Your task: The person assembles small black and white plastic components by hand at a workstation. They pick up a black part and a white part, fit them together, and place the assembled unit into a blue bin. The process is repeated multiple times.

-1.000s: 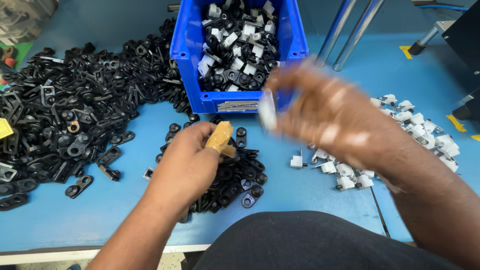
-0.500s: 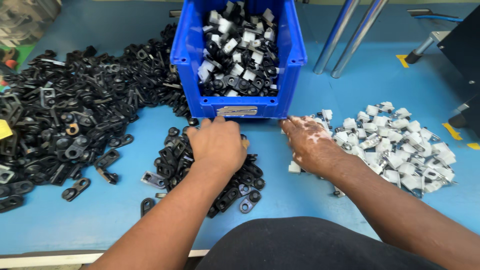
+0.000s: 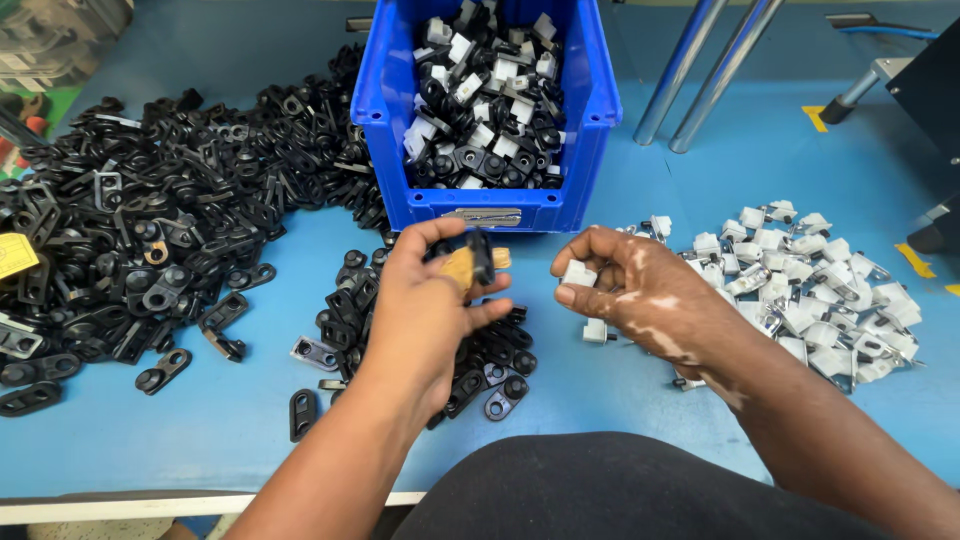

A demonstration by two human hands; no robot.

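My left hand [image 3: 425, 300] is raised over a small heap of black flat plastic parts [image 3: 480, 355] and pinches one black part [image 3: 481, 255] upright between thumb and fingers; a tan finger cover shows on one fingertip. My right hand [image 3: 630, 290] hovers just to the right of it, holding a small white clip [image 3: 577, 272] in its fingertips. The two held pieces are a short gap apart, in front of a blue bin [image 3: 592, 110] filled with joined black-and-white parts.
A large pile of black parts [image 3: 150, 220] covers the blue table's left side. A pile of white clips [image 3: 810, 285] lies at the right. Two metal tubes [image 3: 700, 70] rise behind, and a dark machine edge [image 3: 935, 120] stands at far right.
Both hands have lifted off their piles. The left hand has come up with a black part, the right with a white clip, and they have moved toward each other.
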